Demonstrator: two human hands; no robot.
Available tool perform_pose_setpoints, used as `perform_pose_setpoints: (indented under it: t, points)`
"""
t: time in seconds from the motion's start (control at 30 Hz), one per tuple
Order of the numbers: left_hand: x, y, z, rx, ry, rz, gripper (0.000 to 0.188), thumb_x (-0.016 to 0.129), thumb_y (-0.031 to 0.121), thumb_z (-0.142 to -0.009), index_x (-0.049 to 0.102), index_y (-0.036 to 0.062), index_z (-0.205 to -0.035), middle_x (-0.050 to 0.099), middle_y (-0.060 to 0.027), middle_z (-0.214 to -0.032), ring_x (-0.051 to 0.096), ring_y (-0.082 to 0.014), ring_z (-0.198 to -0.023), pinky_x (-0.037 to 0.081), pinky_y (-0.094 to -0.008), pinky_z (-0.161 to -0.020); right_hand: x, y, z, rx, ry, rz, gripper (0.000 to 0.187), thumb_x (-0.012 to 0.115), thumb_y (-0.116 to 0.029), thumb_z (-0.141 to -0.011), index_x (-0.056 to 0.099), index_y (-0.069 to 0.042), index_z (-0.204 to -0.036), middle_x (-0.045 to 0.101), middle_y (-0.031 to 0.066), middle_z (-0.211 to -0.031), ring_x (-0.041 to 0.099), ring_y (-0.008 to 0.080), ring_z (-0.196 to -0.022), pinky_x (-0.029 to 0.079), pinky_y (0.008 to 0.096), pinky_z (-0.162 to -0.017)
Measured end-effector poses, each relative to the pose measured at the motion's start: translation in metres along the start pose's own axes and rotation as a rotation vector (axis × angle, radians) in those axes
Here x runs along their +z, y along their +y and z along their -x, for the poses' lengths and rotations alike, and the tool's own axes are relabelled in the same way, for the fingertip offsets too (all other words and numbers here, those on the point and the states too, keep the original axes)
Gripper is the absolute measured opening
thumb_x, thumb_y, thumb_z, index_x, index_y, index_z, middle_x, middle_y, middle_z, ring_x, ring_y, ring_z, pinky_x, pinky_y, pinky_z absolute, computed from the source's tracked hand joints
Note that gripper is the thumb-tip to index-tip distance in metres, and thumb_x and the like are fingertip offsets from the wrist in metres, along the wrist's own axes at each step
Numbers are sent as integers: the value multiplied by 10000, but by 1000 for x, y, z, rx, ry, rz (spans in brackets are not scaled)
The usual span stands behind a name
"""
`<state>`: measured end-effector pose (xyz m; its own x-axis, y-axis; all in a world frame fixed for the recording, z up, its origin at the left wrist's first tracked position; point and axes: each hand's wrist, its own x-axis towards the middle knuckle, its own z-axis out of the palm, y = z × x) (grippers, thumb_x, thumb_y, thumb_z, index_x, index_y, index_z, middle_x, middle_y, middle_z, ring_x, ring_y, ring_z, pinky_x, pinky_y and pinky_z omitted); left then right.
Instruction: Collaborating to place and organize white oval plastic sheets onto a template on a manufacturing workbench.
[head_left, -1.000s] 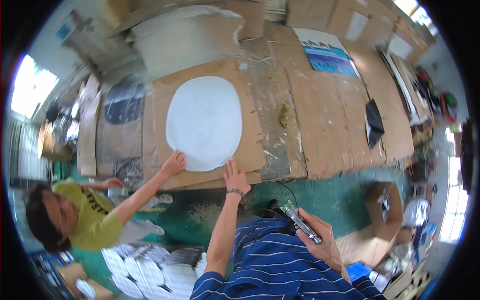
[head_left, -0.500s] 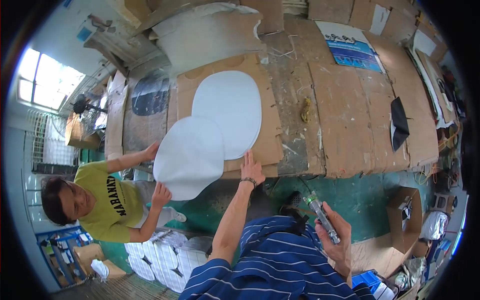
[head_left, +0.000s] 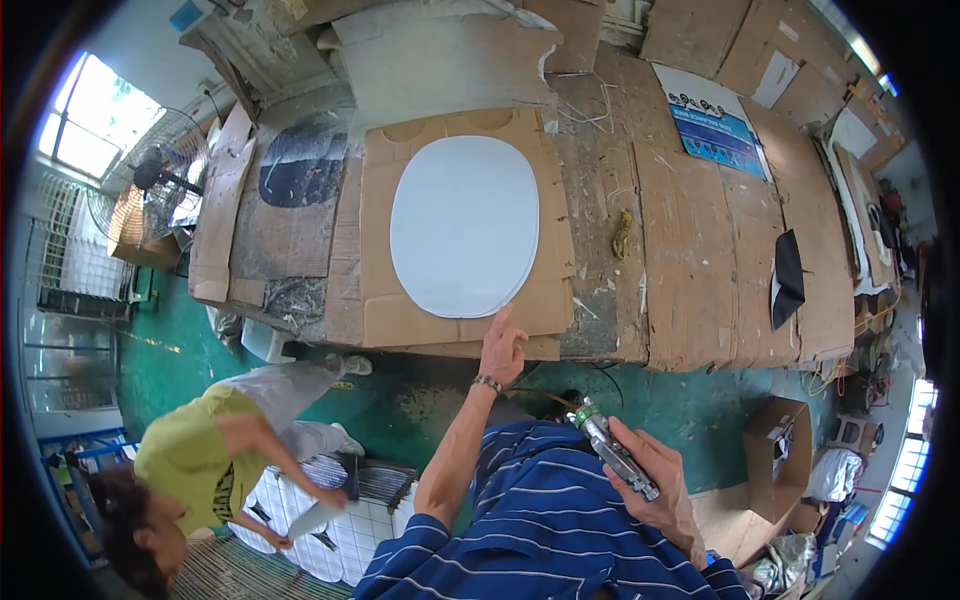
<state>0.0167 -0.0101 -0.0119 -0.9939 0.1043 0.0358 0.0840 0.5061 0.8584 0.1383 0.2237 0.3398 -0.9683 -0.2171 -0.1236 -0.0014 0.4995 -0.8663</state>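
Observation:
On a piece of brown cardboard (head_left: 380, 250) lies a small stack of white oval sheets (head_left: 465, 225), their lower right edges slightly offset. My left hand (head_left: 502, 352) is at the stack's near edge, its index finger stretched to the sheets' rim and the other fingers loosely bent, holding nothing. In front of my body, my right hand (head_left: 655, 480) is wrapped round a metal spray gun (head_left: 615, 455) with a green collar, its front end tilted up to the left. To the left a co-worker (head_left: 205, 450) in a yellow-green shirt bends with a pale sheet (head_left: 312, 515) over wrapped white stacks (head_left: 290, 505).
The long worktable is covered with cardboard (head_left: 690, 270). On it lie a folded black piece (head_left: 787, 280), a yellowish lump (head_left: 622, 234) and a blue printed sheet (head_left: 715, 135). An open carton (head_left: 777, 458) stands on the floor at right; a fan (head_left: 150, 175) is at left.
The co-worker has carried a white oval sheet off the stack and turned down to the left with it. My left hand stays by the stack's edge; the spray gun has shifted slightly left.

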Motion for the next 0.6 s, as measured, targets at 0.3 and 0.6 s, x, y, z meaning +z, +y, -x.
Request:
perform_pose_setpoints:
  t: [0.3,0.6]
  points:
    - [-33,-49,98,-162,-21,51,219,571,-35,-805,714,76,-928,726,-164,-1150,676,-379,-1119,551,-449,-972,7,-1,-39,-87,117,42,678,743,82,-827,581,-12,-1479,701,165,-1005,689,247,-825,540,321,-722]
    - [-48,-118,178,-577,-176,-130,260,578,48,-795,779,107,-951,763,-180,-1023,716,-384,-1021,568,-457,-897,-13,10,-9,85,166,62,526,741,-50,-909,619,56,-1410,697,135,-926,638,180,-775,509,299,-731]
